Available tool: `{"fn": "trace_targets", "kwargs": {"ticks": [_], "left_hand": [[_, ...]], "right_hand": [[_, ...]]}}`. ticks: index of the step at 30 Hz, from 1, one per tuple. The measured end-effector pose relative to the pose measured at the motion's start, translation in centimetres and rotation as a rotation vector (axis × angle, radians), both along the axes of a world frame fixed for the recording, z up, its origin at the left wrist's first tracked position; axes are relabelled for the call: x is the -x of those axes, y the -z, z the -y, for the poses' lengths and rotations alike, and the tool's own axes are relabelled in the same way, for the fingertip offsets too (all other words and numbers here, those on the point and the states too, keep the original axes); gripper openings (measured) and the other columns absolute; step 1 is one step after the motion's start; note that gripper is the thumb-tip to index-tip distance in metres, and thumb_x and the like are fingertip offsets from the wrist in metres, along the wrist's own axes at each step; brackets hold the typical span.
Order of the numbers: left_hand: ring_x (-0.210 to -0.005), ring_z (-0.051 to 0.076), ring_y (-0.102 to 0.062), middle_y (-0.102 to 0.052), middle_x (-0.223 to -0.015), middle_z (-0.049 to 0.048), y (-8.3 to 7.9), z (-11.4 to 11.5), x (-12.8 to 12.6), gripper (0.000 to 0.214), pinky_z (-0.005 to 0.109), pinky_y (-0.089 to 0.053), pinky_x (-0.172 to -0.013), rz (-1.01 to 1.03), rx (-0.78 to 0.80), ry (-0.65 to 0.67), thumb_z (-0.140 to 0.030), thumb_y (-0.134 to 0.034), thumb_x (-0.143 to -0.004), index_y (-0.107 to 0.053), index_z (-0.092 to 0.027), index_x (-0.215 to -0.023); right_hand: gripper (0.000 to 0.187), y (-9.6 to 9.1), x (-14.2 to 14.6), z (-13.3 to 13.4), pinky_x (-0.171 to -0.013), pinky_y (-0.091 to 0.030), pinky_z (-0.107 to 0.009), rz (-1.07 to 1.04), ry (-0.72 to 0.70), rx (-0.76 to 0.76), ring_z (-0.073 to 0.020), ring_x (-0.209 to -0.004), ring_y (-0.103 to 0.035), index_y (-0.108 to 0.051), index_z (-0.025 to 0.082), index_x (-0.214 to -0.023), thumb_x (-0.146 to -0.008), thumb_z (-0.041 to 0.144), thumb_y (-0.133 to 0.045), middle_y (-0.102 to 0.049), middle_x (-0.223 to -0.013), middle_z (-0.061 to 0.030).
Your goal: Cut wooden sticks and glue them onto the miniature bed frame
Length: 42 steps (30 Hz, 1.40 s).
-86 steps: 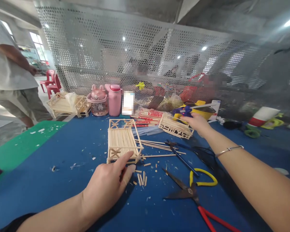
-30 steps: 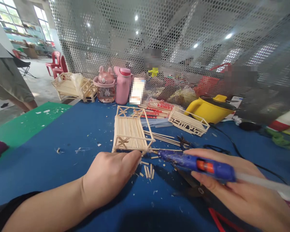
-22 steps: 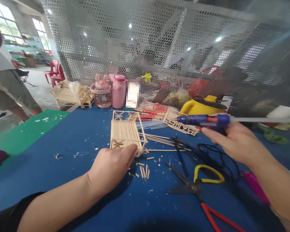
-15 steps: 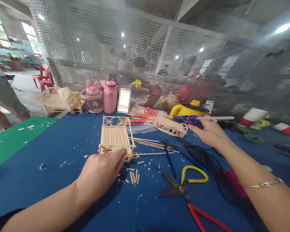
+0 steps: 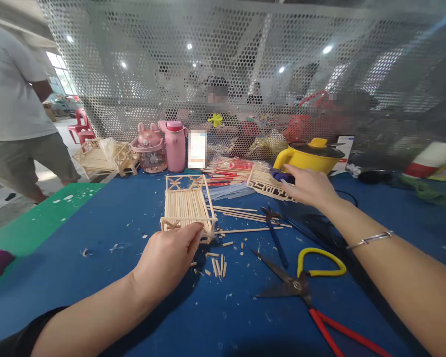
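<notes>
My left hand [image 5: 171, 255] is closed at the front corner of a small bed-like frame of wooden sticks [image 5: 184, 203], pinching its near rail. The frame has a slatted floor and crossed sticks at its ends. To the right, my right hand [image 5: 308, 186] is wrapped round a blue glue gun [image 5: 280, 175], partly hidden by the fingers. Just left of and below it stands a second, smaller stick piece [image 5: 265, 183]. Loose sticks [image 5: 241, 214] and short cut pieces [image 5: 220, 265] lie beside the frame.
Scissors [image 5: 297, 285] with yellow and red handles lie open in front, near blue-handled pliers [image 5: 277, 238]. At the back stand a yellow pot [image 5: 312, 158], a pink bottle [image 5: 175, 148], a bear-eared jar [image 5: 150, 151] and a perforated screen [image 5: 163, 74]. A person [image 5: 18, 99] stands at left.
My right hand has drawn the glue gun in toward the smaller stick piece and turned it. My left hand keeps its hold on the frame. The camera view has turned slightly left.
</notes>
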<state>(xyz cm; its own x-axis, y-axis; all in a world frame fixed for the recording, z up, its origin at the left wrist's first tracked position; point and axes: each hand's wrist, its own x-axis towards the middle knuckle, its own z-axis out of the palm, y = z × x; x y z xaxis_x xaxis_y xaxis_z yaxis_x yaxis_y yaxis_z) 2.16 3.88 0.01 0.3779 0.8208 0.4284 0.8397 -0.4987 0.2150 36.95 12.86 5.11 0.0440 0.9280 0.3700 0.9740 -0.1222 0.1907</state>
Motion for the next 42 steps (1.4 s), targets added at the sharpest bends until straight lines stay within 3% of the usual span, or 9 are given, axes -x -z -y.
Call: {"fn": "trace_targets", "kwargs": {"ticks": [3, 12, 17, 28, 37, 42], "left_hand": [[-0.066, 0.022, -0.07, -0.073, -0.073, 0.0054, 0.0, 0.0, -0.2, 0.027, 0.031, -0.054, -0.059, 0.007, -0.016, -0.03, -0.03, -0.044, -0.087, -0.069, -0.022, -0.094], [-0.062, 0.023, -0.07, -0.073, -0.07, 0.0055, 0.0, 0.4, -0.7, 0.028, 0.032, -0.053, -0.056, -0.005, -0.032, -0.055, -0.029, -0.043, -0.087, -0.069, -0.021, -0.093], [-0.067, 0.022, -0.07, -0.073, -0.071, 0.0058, -0.1, 0.4, -0.6, 0.027, 0.031, -0.053, -0.059, -0.004, -0.001, -0.05, -0.028, -0.042, -0.087, -0.068, -0.021, -0.094], [-0.069, 0.02, -0.069, -0.073, -0.073, 0.0048, -0.2, 0.2, -0.9, 0.028, 0.029, -0.053, -0.063, 0.073, 0.024, 0.013, -0.029, -0.042, -0.088, -0.068, -0.022, -0.094], [-0.068, 0.021, -0.069, -0.072, -0.069, 0.0055, 0.1, 0.2, -0.8, 0.029, 0.032, -0.054, -0.063, 0.035, -0.018, -0.014, -0.03, -0.04, -0.089, -0.068, -0.021, -0.091], [-0.068, 0.021, -0.069, -0.071, -0.068, 0.0053, 0.2, 0.0, -0.9, 0.029, 0.031, -0.054, -0.064, 0.032, -0.013, -0.013, -0.031, -0.04, -0.089, -0.068, -0.021, -0.09]], "right_hand": [[0.056, 0.1, 0.2, 0.9, -0.077, -0.038, -0.044, 0.034, -0.005, -0.038, -0.0379, -0.1, -0.055, -0.045, 0.009, -0.129, -0.081, 0.038, -0.046, -0.062, -0.11, -0.0228], [0.038, 1.1, -0.6, 0.7, -0.072, -0.039, -0.037, 0.007, -0.076, -0.08, -0.03, -0.096, -0.06, -0.057, 0.022, -0.114, -0.087, 0.037, -0.037, -0.068, -0.105, -0.0098], [0.034, 1.2, -1.9, -0.1, -0.071, -0.039, -0.033, -0.001, -0.104, -0.084, -0.0266, -0.099, -0.06, -0.058, 0.025, -0.114, -0.084, 0.031, -0.042, -0.067, -0.111, -0.0063], [0.037, 1.7, -2.4, -1.3, -0.086, -0.03, -0.046, -0.002, -0.103, -0.052, -0.0289, -0.101, -0.056, -0.053, 0.02, -0.121, -0.088, 0.03, -0.041, -0.062, -0.119, -0.0121], [0.035, 1.7, -2.3, -1.1, -0.088, -0.028, -0.048, -0.022, -0.101, -0.051, -0.029, -0.103, -0.056, -0.054, 0.022, -0.12, -0.088, 0.029, -0.042, -0.063, -0.117, -0.0101], [0.038, 1.3, -1.8, -0.9, -0.087, -0.028, -0.047, -0.021, -0.085, -0.042, -0.0297, -0.101, -0.055, -0.054, 0.019, -0.121, -0.088, 0.034, -0.042, -0.064, -0.115, -0.0141]]}}
